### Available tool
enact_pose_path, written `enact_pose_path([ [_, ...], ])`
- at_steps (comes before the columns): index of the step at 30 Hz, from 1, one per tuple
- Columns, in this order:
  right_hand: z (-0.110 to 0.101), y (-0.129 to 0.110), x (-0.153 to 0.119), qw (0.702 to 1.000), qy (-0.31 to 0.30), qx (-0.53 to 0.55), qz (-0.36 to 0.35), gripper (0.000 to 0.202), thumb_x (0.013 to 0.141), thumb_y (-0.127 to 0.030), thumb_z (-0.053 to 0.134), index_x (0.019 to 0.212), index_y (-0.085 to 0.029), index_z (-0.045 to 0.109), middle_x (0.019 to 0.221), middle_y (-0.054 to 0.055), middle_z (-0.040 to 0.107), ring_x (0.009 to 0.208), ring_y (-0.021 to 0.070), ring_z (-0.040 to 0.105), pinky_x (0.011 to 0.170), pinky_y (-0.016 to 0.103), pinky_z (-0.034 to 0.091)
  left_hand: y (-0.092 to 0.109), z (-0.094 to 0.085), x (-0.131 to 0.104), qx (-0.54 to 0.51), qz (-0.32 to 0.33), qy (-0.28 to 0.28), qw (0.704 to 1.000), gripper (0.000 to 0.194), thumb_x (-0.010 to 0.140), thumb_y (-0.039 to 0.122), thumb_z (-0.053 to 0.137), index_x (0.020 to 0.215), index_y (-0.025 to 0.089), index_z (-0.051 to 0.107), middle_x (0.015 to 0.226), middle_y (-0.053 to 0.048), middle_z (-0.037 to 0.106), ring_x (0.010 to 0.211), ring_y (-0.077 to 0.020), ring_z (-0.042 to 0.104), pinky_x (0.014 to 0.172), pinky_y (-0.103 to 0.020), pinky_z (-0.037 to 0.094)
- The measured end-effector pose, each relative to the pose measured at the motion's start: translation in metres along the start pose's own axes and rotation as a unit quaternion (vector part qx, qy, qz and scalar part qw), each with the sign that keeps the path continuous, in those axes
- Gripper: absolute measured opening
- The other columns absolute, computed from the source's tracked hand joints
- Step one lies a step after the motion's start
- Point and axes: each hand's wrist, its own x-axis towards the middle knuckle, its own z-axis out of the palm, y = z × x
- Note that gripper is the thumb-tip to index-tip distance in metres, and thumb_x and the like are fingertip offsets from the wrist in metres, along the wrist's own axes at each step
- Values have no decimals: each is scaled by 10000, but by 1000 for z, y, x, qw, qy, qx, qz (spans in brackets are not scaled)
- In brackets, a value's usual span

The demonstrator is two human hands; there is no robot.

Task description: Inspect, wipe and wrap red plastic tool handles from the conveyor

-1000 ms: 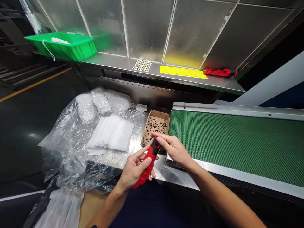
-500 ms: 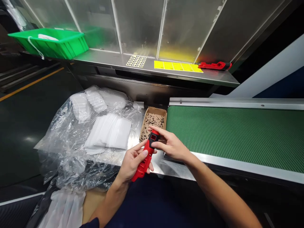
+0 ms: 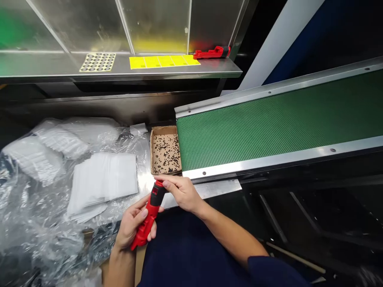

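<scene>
My left hand is wrapped around the lower red part of a long red and black plastic tool housing, which tilts with its black end up and away from me. At that upper end, my right hand grips the tip, thumb on the near side and forefinger laid across the top. A small square window shows in the black section. Just beyond my hands sits a shallow cardboard box with many tiny black pieces scattered inside. A similar red and black housing lies on the metal shelf.
A green ribbed conveyor belt with metal side rails runs off to the right. Left of the box, stacked white sheets or sleeves lie on crumpled clear plastic. The shelf also holds a round-sticker sheet and a yellow label strip.
My view has swung to the right, so the scene sits further left and the green bin is out of sight. My right hand has shifted from the black section to the housing's tip.
</scene>
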Motion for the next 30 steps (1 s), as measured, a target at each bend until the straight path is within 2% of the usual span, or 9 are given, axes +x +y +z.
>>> enact_pose_path([
  [4, -3, 8, -28, 1000, -7, -3, 15, 763, 719, -489, 815, 1375, -212, 540, 1326, 114, 628, 1186, 252, 621, 1019, 377, 518, -17, 7, 8, -81, -26, -114, 990, 648, 814, 455, 759, 1349, 160, 545, 713, -56, 695, 370, -140, 583, 340, -163, 445],
  [6, -6, 11, -41, 999, 15, -1, 39, 813, 720, -442, 833, 1418, -237, 471, 1379, 127, 579, 1226, 255, 592, 1026, 379, 510, -25, 16, 12, -100, -42, -154, 982, 654, 835, 470, 735, 1362, 142, 529, 672, -42, 664, 425, -170, 629, 359, -167, 464],
  [10, -16, 21, -61, 991, 64, -20, 112, 601, 823, -386, 756, 1365, -275, 522, 1275, 106, 654, 1133, 248, 650, 966, 379, 542, -42, 28, 15, -121, -51, -201, 971, 622, 832, 497, 739, 1311, 144, 555, 808, -74, 664, 478, -156, 652, 379, -150, 447],
  [13, -24, 33, -73, 986, 78, -56, 140, 402, 896, -410, 660, 1272, -275, 620, 1171, 97, 711, 1036, 266, 695, 915, 418, 560, -59, 26, 10, -159, -51, -209, 964, 606, 789, 497, 785, 1241, 152, 573, 807, -52, 642, 433, -117, 608, 374, -147, 430],
  [18, -24, 45, -82, 973, 32, -148, 173, 374, 931, -467, 581, 1208, -244, 696, 1104, 117, 740, 968, 317, 719, 860, 488, 571, -88, -1, -11, -247, -83, -212, 942, 584, 764, 488, 808, 1182, 142, 590, 799, -53, 646, 453, -122, 612, 399, -171, 468],
  [22, -1, 58, -68, 953, -38, -162, 253, 398, 944, -512, 523, 998, -202, 767, 950, 120, 767, 907, 313, 730, 807, 458, 584, -111, -32, -34, -297, -78, -182, 934, 584, 773, 513, 788, 1186, 146, 597, 784, -57, 650, 451, -129, 608, 381, -163, 432],
  [25, 11, 85, -61, 918, -64, -212, 329, 446, 955, -535, 483, 937, -183, 756, 892, 116, 767, 837, 271, 730, 759, 402, 589, -127, -52, -48, -304, -75, -158, 937, 611, 788, 550, 756, 1210, 136, 601, 793, -68, 647, 449, -120, 599, 378, -154, 405],
  [28, 2, 120, -68, 873, -61, -357, 325, 445, 915, -567, 515, 947, -180, 733, 946, 120, 756, 845, 260, 713, 788, 409, 575, -142, -67, -52, -314, -77, -140, 936, 694, 813, 568, 718, 1341, 155, 541, 804, -66, 640, 437, -109, 583, 386, -158, 404],
  [30, -17, 140, -75, 846, -20, -445, 295, 472, 892, -592, 507, 1001, -176, 702, 1054, 139, 727, 983, 285, 681, 905, 464, 528, -153, -76, -50, -323, -80, -129, 934, 715, 829, 567, 697, 1394, 173, 507, 801, -59, 635, 431, -99, 572, 391, -153, 392],
])
